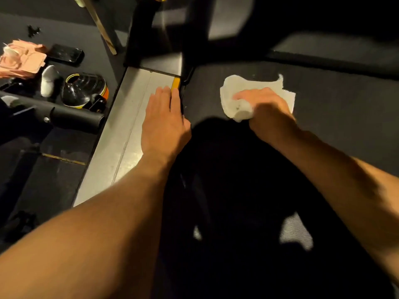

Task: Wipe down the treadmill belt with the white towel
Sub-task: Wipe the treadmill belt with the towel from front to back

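The right grip (267,111) (a bare hand) is closed round a bunched part of the white towel (237,87), with the fingers curled over the top of it and a rolled end sticking out below the thumb side. The rest of the towel spreads out flat beyond the knuckles, and it lies on the dark treadmill belt (334,104), towards the belt's left half. The right forearm comes in from the lower right of the view.

The left grip (164,119) holds nothing. It lies flat and open, palm down, on the silver side rail (121,134) that runs along the belt's left edge, with its fingers straight and together. The fingertips reach a short orange strip (176,83) at the rail's far end, just beside the belt. Between the two forearms is the person's dark clothing (226,190), over the near part of the belt.

On the dark floor left of the rail lie a black padded bar (75,119), a round black object with yellow and orange stripes (86,89), a small white bundle (49,80) (sock or cloth, hard to tell), a black phone (65,53) and a heap of pink cloths (20,59). A pale wooden stick (101,24) slants down at the upper left.
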The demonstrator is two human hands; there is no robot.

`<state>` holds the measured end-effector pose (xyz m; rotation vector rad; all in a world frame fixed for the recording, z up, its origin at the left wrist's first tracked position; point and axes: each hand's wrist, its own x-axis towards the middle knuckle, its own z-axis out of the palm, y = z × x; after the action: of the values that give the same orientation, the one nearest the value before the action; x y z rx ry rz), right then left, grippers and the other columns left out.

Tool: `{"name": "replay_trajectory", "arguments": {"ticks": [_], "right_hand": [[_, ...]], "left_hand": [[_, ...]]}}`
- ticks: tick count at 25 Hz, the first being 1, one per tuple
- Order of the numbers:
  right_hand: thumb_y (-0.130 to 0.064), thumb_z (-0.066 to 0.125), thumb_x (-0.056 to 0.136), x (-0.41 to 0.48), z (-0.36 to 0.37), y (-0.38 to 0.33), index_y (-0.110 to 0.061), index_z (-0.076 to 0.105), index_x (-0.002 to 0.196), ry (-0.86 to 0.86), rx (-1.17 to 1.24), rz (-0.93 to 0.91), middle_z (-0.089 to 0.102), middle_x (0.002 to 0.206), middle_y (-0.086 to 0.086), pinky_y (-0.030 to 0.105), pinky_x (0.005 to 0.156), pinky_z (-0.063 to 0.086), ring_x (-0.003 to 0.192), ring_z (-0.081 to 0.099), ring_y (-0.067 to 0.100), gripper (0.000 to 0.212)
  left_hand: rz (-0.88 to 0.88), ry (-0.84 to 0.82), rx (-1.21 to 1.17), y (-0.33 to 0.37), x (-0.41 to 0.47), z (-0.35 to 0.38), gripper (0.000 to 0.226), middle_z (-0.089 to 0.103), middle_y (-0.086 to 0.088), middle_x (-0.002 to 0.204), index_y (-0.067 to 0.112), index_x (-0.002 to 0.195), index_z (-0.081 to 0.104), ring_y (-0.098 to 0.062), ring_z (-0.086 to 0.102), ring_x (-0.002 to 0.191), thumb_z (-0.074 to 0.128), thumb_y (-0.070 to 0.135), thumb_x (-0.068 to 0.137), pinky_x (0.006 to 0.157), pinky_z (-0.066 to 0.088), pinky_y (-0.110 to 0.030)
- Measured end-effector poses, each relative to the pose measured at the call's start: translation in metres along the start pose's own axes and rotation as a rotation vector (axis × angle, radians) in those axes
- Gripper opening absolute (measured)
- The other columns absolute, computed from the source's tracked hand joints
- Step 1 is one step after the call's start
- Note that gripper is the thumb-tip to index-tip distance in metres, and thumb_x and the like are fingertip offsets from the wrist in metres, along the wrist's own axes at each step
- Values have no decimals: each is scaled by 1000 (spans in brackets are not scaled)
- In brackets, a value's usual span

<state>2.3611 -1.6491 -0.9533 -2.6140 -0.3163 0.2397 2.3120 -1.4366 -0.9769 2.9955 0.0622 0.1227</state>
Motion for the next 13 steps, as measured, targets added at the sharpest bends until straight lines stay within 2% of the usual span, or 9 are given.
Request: {"name": "replay_trajectory", "arguments": {"ticks": [2,3,4,5,7,9,11,12,13], "right_hand": [[-18,53,82,-23,11,3,-24,62,91,-31,-43,-130,57,85,-7,32,76,41,82,50,21,15],[-21,52,87,-24,3,7,-25,58,93,-34,-84,-53,53,82,-10,33,77,39,80,49,20,10],[-22,50,90,-19,-6,15,-25,58,98,-20,-107,114,53,85,-8,37,80,41,83,50,21,12],[-17,48,90,-16,-18,24,-25,59,108,11,-133,285,56,95,-3,40,86,43,92,53,25,22],[-9,48,87,-12,-23,47,-25,59,118,90,-146,361,61,112,6,44,93,45,107,55,30,36],[-16,51,86,-26,-12,56,-24,62,112,2,-140,314,62,113,7,42,93,45,107,57,30,30],[-20,55,86,-55,-1,53,-19,61,116,-57,-77,229,58,121,7,37,97,41,111,54,25,31],[-16,57,87,-66,-4,56,-14,62,115,15,-38,178,59,117,5,31,92,40,109,53,16,29],[-13,57,87,-69,-14,62,-12,64,109,106,13,162,61,106,1,25,84,40,98,53,7,23]], "left_hand": [[18,-44,56,0,-3,-1,63,35,-19,143,2,145,28,-36,34,130,48,27,91,108,36,-47],[37,-68,95,-1,0,-4,65,36,-21,141,0,144,28,-38,35,127,50,28,90,107,35,-48],[48,-108,125,-1,3,-11,66,37,-24,136,-3,142,29,-40,37,122,52,28,88,105,36,-48],[45,-157,146,2,6,-18,64,38,-25,132,-4,139,32,-40,38,117,53,29,88,102,37,-48],[7,-215,144,12,13,-28,58,38,-24,130,-3,135,37,-40,38,116,52,30,89,101,36,-48],[48,-241,113,35,9,-30,63,26,-23,146,1,144,27,-39,26,134,49,28,92,113,21,-51],[143,-235,-26,72,-8,-8,68,14,-21,156,5,151,14,-37,12,144,47,25,94,117,8,-51],[165,-233,-84,92,-17,6,66,13,-19,158,7,151,12,-35,10,146,44,26,96,118,7,-51],[171,-215,-97,108,-27,19,63,15,-17,158,8,151,14,-33,11,146,40,29,98,119,7,-50]]}}
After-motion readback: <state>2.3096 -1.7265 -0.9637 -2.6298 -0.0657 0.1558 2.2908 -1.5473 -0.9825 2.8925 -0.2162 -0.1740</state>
